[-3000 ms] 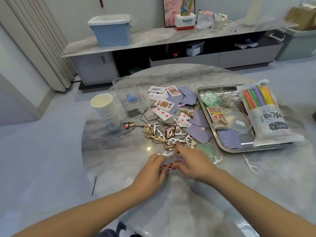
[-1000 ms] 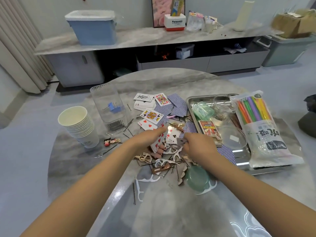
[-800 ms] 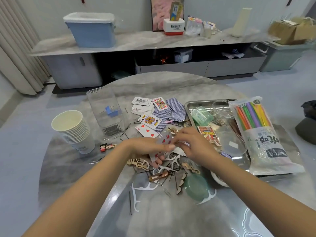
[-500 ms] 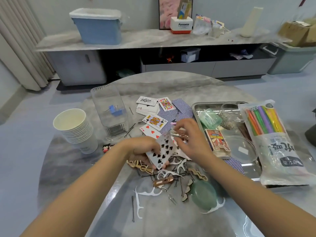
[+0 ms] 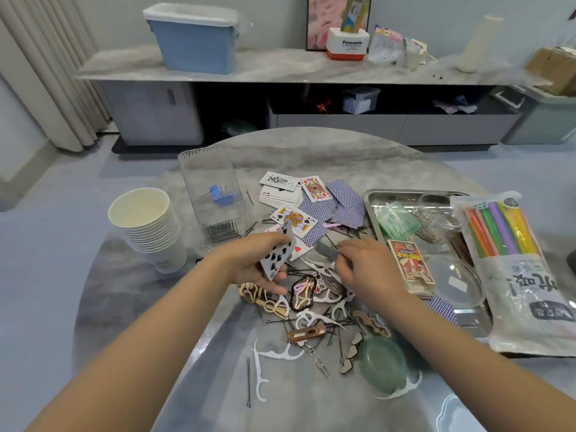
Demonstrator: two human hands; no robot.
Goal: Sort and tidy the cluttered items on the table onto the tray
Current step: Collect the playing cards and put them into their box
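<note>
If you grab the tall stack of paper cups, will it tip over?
The stack of paper cups probably feels light, since it is paper. Being tall, leaning and narrower at its base, it could topple if pushed near the rim. Squeezing might dent the cups.

Blue-patterned card backs (image 5: 344,194), silver tray (image 5: 372,210) (rainbow straws (image 5: 498,227))

On the bench (image 5: 187,307), the cup stack (image 5: 146,226) is standing at the left, with the clear box (image 5: 215,194) just to its right. Loose cards (image 5: 299,201) are lying behind the clutter pile (image 5: 311,307) in the middle. The tray (image 5: 374,198) is sitting at the right, the straw bag (image 5: 514,269) lying along its right side.
</note>
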